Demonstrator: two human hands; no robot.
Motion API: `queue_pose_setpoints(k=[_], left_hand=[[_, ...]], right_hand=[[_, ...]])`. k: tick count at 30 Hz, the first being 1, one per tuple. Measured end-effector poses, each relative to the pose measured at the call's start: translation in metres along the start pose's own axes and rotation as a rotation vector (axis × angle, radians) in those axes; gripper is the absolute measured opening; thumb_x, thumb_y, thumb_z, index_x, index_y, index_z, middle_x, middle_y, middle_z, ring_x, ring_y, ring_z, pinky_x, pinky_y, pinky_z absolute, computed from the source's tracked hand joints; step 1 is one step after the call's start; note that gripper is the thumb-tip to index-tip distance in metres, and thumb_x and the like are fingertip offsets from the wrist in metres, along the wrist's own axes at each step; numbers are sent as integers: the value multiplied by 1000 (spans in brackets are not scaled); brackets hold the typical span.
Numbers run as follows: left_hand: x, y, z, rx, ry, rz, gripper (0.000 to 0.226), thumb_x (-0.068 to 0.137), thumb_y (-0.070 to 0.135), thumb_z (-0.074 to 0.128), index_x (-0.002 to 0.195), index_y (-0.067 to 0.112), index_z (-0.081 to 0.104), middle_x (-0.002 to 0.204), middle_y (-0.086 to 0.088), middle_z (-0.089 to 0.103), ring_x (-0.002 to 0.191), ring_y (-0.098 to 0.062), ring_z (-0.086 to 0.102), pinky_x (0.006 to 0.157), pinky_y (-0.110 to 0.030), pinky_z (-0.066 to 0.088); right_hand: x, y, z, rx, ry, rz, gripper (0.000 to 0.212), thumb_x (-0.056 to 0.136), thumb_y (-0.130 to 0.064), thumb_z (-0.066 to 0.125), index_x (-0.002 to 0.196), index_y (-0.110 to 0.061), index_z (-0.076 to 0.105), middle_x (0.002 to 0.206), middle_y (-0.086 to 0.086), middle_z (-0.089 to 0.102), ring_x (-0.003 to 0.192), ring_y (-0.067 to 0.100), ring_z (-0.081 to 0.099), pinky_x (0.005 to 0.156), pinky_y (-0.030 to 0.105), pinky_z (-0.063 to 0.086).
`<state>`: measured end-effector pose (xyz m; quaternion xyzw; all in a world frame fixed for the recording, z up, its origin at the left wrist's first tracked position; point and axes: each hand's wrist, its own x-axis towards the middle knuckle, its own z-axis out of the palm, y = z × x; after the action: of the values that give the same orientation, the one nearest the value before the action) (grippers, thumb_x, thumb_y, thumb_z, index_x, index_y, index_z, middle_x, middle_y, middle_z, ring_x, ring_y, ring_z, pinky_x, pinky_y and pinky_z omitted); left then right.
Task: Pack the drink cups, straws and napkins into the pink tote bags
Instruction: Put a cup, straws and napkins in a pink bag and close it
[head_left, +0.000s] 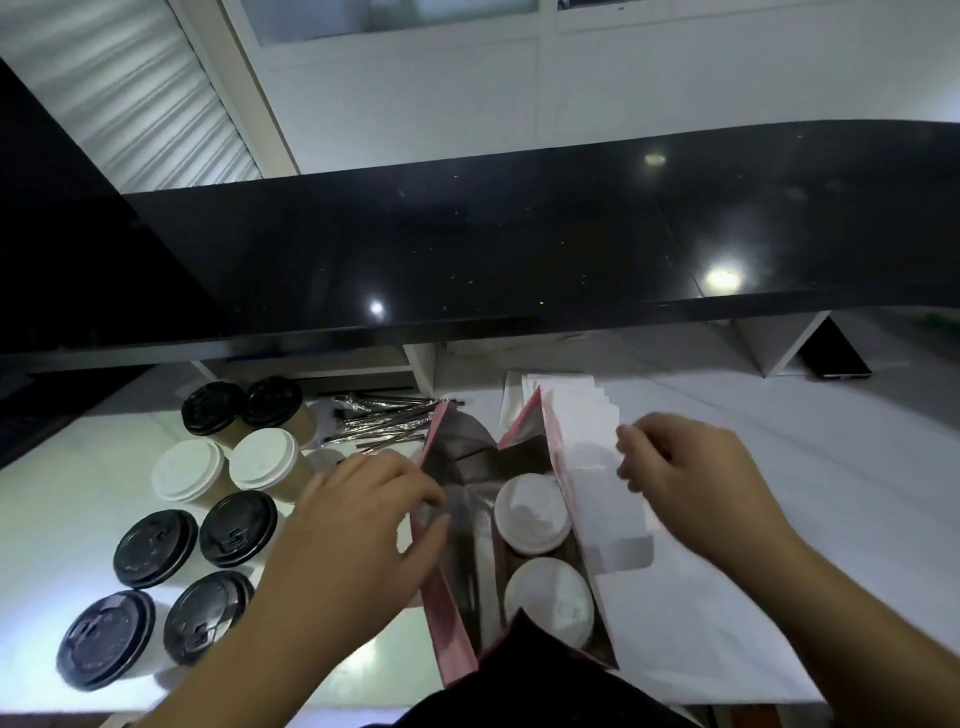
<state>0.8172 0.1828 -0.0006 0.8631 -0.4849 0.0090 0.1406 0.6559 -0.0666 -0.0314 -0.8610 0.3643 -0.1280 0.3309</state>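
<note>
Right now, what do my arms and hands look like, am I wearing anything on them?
Both forearms are bare as far as the view shows: no sleeves, gloves, watch or bracelets. The left hand and right hand show no rings, though motion blur hides fine detail. A dark garment shows at the bottom edge.

the left hand (371, 499) hides part of the near wall of the pink tote bag (452, 639), and its fingertips blur against the dark lining, so whether they pinch the rim is hard to tell. the right hand (685, 467) is smeared too; the white napkins (597, 467) under it run together. both forearms are cut off by the bottom edge. the straws (384, 421) are too small to count. a dark device (831, 358) under the shelf is half hidden.
</note>
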Motion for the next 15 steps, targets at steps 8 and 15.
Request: queue_pose_setpoints(k=[8,15], left_hand=[[-3,-6,25,-449,79,-452,44,85,30,76,116,49,50,110,26,48,88,0,62,67,-18,47],[-3,-4,35,-661,31,-602,34,91,27,74,109,50,57,110,27,66,80,-5,71,67,-27,54]], right_hand=[[126,37,74,-275,-216,156,23,93,-27,57,101,-10,70,93,7,72,79,25,64,75,38,59],[159,59,133,-350,-320,261,61,96,-54,54,138,-11,48,130,15,59,116,35,58,96,44,51]])
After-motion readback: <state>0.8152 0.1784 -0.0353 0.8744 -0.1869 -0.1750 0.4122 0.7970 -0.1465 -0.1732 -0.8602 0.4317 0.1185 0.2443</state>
